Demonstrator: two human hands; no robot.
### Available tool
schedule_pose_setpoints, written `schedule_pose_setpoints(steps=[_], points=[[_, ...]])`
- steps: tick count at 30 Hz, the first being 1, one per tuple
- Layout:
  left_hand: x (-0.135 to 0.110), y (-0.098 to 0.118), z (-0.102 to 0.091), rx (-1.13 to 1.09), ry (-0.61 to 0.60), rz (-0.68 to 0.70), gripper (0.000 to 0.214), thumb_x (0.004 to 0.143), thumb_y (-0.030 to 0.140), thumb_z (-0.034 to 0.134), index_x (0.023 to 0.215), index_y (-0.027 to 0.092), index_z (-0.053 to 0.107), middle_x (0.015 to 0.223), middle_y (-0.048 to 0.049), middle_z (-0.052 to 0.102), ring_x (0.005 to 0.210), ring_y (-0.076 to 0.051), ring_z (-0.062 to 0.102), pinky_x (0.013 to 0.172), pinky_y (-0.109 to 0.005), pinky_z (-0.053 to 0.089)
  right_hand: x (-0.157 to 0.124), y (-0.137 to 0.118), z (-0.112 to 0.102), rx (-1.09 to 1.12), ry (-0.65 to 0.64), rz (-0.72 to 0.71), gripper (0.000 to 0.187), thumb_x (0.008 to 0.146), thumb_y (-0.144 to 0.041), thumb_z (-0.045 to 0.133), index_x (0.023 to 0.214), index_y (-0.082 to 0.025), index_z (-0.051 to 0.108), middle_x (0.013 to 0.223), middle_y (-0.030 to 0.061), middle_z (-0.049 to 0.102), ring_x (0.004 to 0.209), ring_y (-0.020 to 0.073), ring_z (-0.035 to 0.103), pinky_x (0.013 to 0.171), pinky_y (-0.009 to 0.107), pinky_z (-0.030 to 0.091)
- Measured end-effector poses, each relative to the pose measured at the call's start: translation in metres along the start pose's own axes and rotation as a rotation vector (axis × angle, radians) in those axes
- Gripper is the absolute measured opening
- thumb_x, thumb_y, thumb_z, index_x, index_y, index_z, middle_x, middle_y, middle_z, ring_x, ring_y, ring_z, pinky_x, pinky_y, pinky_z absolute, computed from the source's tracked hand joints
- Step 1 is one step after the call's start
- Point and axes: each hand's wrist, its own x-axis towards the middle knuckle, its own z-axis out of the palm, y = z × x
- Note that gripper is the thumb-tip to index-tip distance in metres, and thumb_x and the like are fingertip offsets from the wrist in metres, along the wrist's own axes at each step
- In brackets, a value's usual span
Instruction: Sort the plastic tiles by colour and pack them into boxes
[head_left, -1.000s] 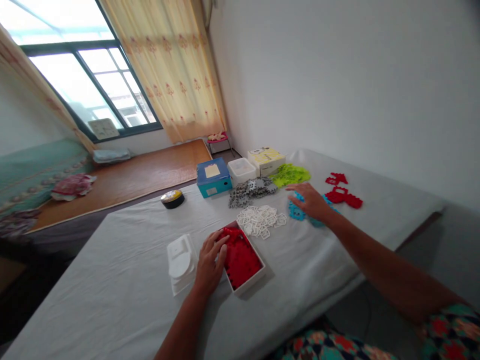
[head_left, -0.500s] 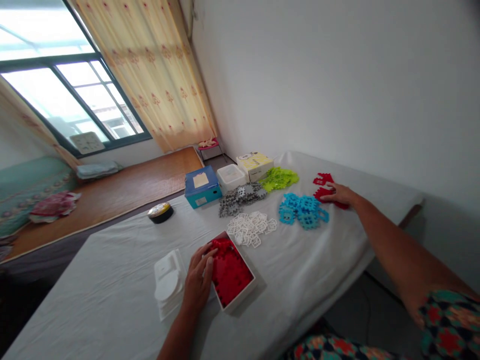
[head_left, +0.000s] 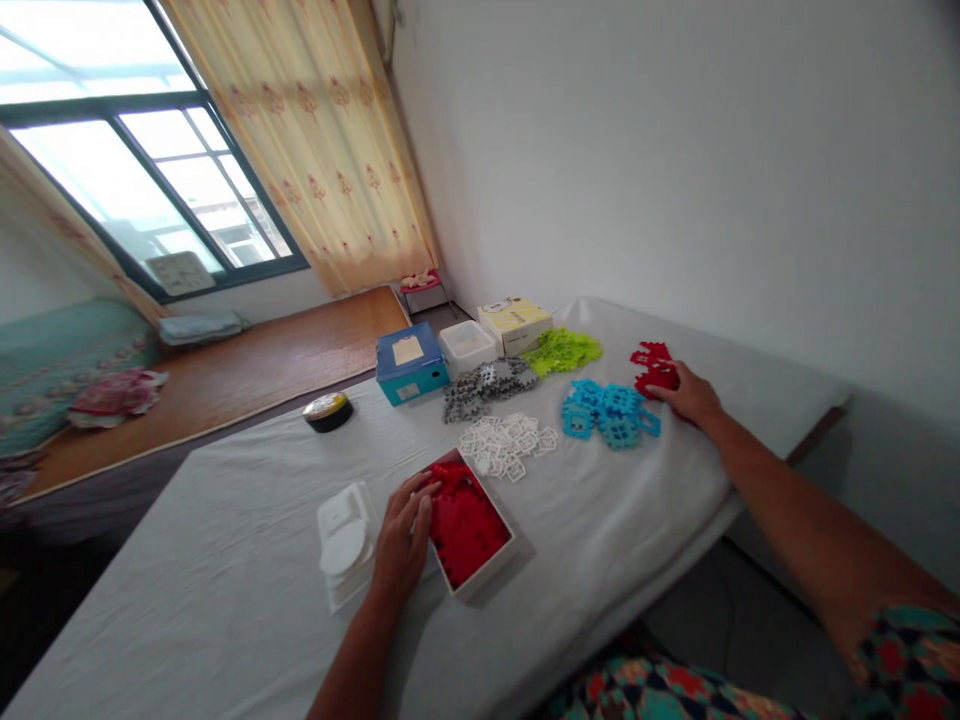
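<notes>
My left hand (head_left: 401, 538) rests on the left rim of a white box (head_left: 486, 574) filled with red plastic pieces (head_left: 465, 522), its fingers curled over the edge. Far across the table, my right hand (head_left: 691, 392) lies on a small group of loose red pieces (head_left: 651, 365), fingers bent down over them. Between the two hands lie a blue pile (head_left: 609, 412) and a white pile (head_left: 507, 446) of the same flat pieces.
A white plastic lid or tray (head_left: 343, 533) sits left of the box. Grey pieces (head_left: 486, 384), green pieces (head_left: 562, 350), a blue box (head_left: 410, 364), a clear tub (head_left: 468, 346), a yellow box (head_left: 516, 322) and a tape roll (head_left: 328, 410) lie further back. A white wall stands behind the cloth-covered table (head_left: 225, 600).
My right hand moved from the blue pile rightwards to the loose red pieces and closed down over them. My left hand stayed on the box rim.
</notes>
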Motion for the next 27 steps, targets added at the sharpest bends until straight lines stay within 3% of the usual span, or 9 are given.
schedule_pose_setpoints(steps=[6, 8, 10, 12, 17, 19, 21, 23, 27], points=[[0.0, 0.005, -0.001, -0.032, 0.032, -0.024, 0.034, 0.098, 0.032, 0.038, 0.114, 0.022, 0.066, 0.127, -0.008, 0.059, 0.123, -0.022, 0.051, 0.108, -0.046, 0.039, -0.001, -0.013, -0.021, 0.113, 0.072, 0.11, 0.052, 0.079, -0.055, 0.059, 0.113, -0.015, 0.059, 0.101, 0.0191, 0.068, 0.091, 0.0295, 0.064, 0.076, 0.038, 0.046], [0.0, 0.008, -0.002, -0.06, 0.058, -0.048, 0.035, 0.099, 0.033, 0.036, 0.115, 0.021, 0.065, 0.124, -0.0085, 0.06, 0.12, -0.021, 0.053, 0.107, -0.045, 0.041, 0.0, -0.036, -0.033, 0.165, 0.126, 0.127, 0.05, 0.081, -0.053, 0.057, 0.11, -0.013, 0.06, 0.1, 0.0231, 0.067, 0.091, 0.0293, 0.063, 0.075, 0.038, 0.045], [0.002, 0.011, -0.002, -0.084, 0.099, -0.08, 0.037, 0.099, 0.034, 0.035, 0.115, 0.02, 0.065, 0.121, -0.0091, 0.062, 0.117, -0.02, 0.055, 0.106, -0.043, 0.042, -0.007, -0.078, -0.042, 0.288, 0.109, 0.056, 0.046, 0.082, -0.053, 0.056, 0.106, -0.014, 0.061, 0.098, 0.0222, 0.067, 0.088, 0.0279, 0.064, 0.074, 0.038, 0.046], [0.003, 0.012, -0.002, -0.094, 0.138, -0.112, 0.037, 0.099, 0.035, 0.034, 0.115, 0.02, 0.065, 0.12, -0.0095, 0.062, 0.116, -0.02, 0.055, 0.105, -0.043, 0.043, -0.028, -0.134, -0.046, 0.478, -0.078, -0.119, 0.041, 0.081, -0.053, 0.058, 0.102, -0.018, 0.061, 0.096, 0.0158, 0.069, 0.083, 0.0255, 0.064, 0.073, 0.036, 0.049], [0.002, 0.013, -0.003, -0.092, 0.166, -0.134, 0.036, 0.099, 0.034, 0.036, 0.117, 0.02, 0.063, 0.119, -0.0098, 0.062, 0.116, -0.02, 0.055, 0.105, -0.043, 0.042, -0.123, -0.274, -0.033, 0.746, -0.991, -0.634, 0.038, 0.077, -0.051, 0.065, 0.096, -0.018, 0.062, 0.084, 0.0049, 0.069, 0.073, 0.0198, 0.063, 0.065, 0.031, 0.05], [0.0, 0.012, -0.004, -0.088, 0.174, -0.131, 0.035, 0.099, 0.033, 0.036, 0.121, 0.02, 0.06, 0.122, -0.0105, 0.061, 0.118, -0.02, 0.053, 0.106, -0.043, 0.042, -0.152, -0.308, -0.021, 0.749, -1.169, -0.738, 0.037, 0.078, -0.05, 0.065, 0.095, -0.018, 0.062, 0.079, 0.0021, 0.067, 0.071, 0.0177, 0.061, 0.063, 0.028, 0.049], [-0.002, 0.012, -0.006, -0.084, 0.175, -0.109, 0.036, 0.099, 0.032, 0.037, 0.126, 0.019, 0.056, 0.126, -0.011, 0.058, 0.122, -0.02, 0.051, 0.108, -0.043, 0.04, -0.166, -0.327, -0.012, 0.695, -1.19, -0.804, 0.036, 0.076, -0.05, 0.067, 0.092, -0.018, 0.063, 0.076, 0.0007, 0.065, 0.069, 0.0163, 0.059, 0.061, 0.027, 0.047], [-0.003, 0.012, -0.007, -0.084, 0.152, -0.068, 0.037, 0.099, 0.03, 0.036, 0.129, 0.02, 0.054, 0.131, -0.0109, 0.055, 0.125, -0.019, 0.049, 0.109, -0.042, 0.038, -0.168, -0.335, -0.005, 0.596, -1.102, -0.837, 0.038, 0.073, -0.049, 0.071, 0.093, -0.018, 0.062, 0.073, 0.0002, 0.064, 0.065, 0.0152, 0.057, 0.058, 0.026, 0.044], [-0.001, 0.015, -0.005, -0.055, 0.07, 0.003, 0.037, 0.099, 0.029, 0.036, 0.131, 0.023, 0.053, 0.134, -0.0099, 0.053, 0.126, -0.02, 0.047, 0.109, -0.043, 0.039, -0.16, -0.328, -0.002, 0.472, -0.958, -0.828, 0.055, 0.074, -0.048, 0.07, 0.118, -0.018, 0.055, 0.059, -0.0041, 0.058, 0.054, 0.0133, 0.052, 0.051, 0.024, 0.036]])
